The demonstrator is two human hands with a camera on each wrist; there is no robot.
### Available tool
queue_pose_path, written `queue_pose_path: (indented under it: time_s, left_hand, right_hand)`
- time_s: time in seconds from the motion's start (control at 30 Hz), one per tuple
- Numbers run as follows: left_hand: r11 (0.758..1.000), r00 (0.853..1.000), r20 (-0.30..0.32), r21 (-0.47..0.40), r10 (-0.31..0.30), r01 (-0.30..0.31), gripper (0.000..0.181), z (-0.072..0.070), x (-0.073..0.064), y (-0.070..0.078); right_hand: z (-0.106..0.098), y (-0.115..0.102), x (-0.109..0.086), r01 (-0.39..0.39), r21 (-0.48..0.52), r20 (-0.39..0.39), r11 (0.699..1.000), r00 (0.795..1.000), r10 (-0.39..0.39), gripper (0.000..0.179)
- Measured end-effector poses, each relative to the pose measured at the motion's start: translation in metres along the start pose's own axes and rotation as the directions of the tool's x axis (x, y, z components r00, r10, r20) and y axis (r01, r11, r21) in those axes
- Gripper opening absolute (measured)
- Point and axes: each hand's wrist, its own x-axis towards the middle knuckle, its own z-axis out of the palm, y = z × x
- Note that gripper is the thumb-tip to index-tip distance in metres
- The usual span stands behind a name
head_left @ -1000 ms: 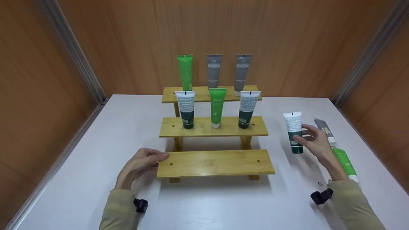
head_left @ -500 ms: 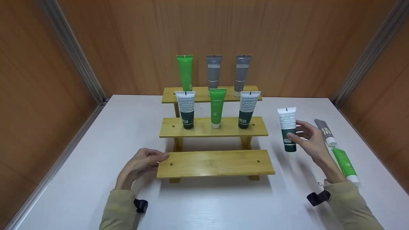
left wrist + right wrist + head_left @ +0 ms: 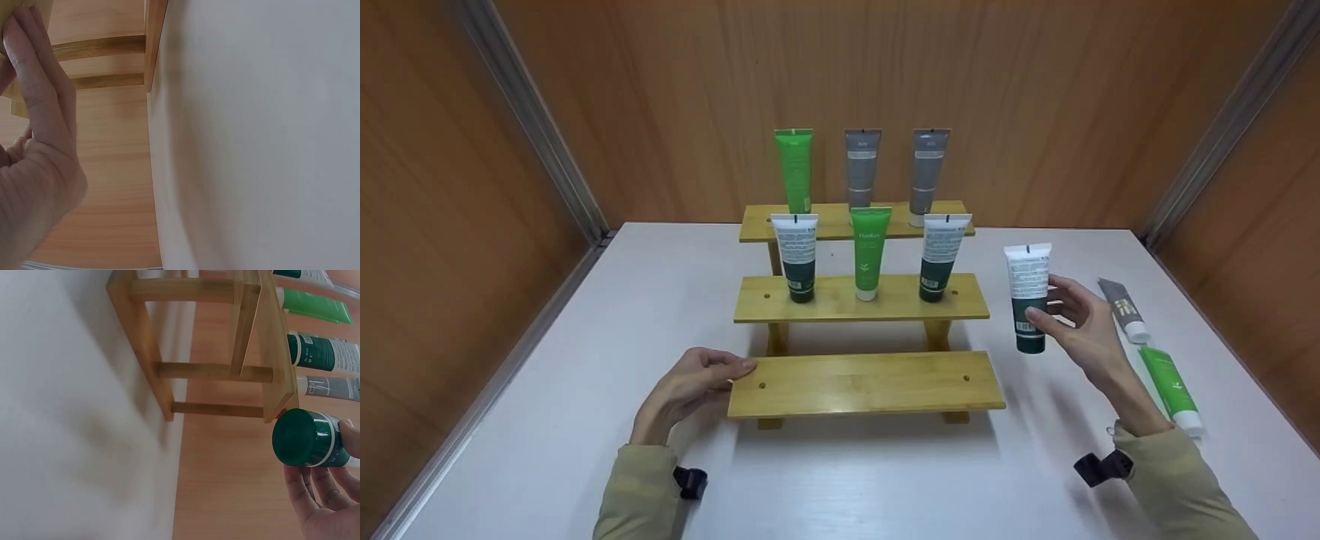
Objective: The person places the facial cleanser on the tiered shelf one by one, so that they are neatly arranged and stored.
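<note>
In the head view my right hand [image 3: 1084, 330] grips a white and dark green tube [image 3: 1027, 296], held upright with its cap down, above the table right of the stand. The right wrist view shows the tube's green cap [image 3: 295, 437] close up, clear of the wood. My left hand [image 3: 690, 386] pinches the left end of the lowest step [image 3: 866, 384] of a three-step wooden stand, thumb on top. On the middle step [image 3: 829, 307] a green tube [image 3: 870, 255] stands between two white and dark green tubes. One green tube [image 3: 795, 169] and two grey tubes stand on the top step.
A grey tube [image 3: 1123, 309] and a green tube [image 3: 1171, 390] lie on the white table [image 3: 547, 420], right of my right hand. Wooden panels [image 3: 885, 67] close off the back and both sides.
My right hand has moved the white and dark green tube left and slightly away from me, toward the stand. My left hand and the stand have stayed still.
</note>
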Motion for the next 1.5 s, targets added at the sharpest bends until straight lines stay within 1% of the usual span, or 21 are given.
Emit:
queue_pose_path:
  time_s: [0.27,0.43,0.7,0.93,1.07,1.27,1.5]
  left_hand:
    - [1.0,1.0,-0.014,-0.021,-0.007,0.007,0.04,0.001,0.0,0.0]
    - [1.0,1.0,-0.021,-0.02,-0.013,0.012,0.041,0.002,0.001,0.0]
    - [1.0,0.999,-0.038,-0.013,-0.027,0.026,0.041,0.002,0.001,0.001]
    - [0.999,0.997,-0.054,-0.008,-0.047,0.046,0.043,0.003,0.001,0.002]
    - [0.999,0.998,-0.041,-0.012,-0.038,0.038,0.044,0.002,0.001,0.002]
    - [1.0,1.0,-0.001,-0.018,-0.001,0.001,0.04,0.001,0.001,0.001]
    - [1.0,1.0,-0.01,-0.015,-0.011,0.011,0.039,0.001,0.001,0.001]
  right_hand:
    - [0.009,-0.017,-0.007,0.086,0.062,0.015,0.994,0.996,-0.087,0.061]
    - [0.016,-0.026,-0.012,0.114,0.084,0.019,0.99,0.993,-0.116,0.059]
    - [0.033,-0.042,-0.016,0.11,0.147,0.051,0.983,0.992,-0.119,0.057]
    - [0.051,-0.05,-0.015,0.123,0.173,0.086,0.977,0.987,-0.139,0.052]
    - [0.063,-0.056,-0.015,0.13,0.2,0.099,0.971,0.983,-0.152,0.051]
    - [0.082,-0.064,-0.015,0.122,0.236,0.129,0.964,0.979,-0.155,0.05]
    - [0.106,-0.068,-0.016,0.102,0.252,0.191,0.962,0.97,-0.152,0.054]
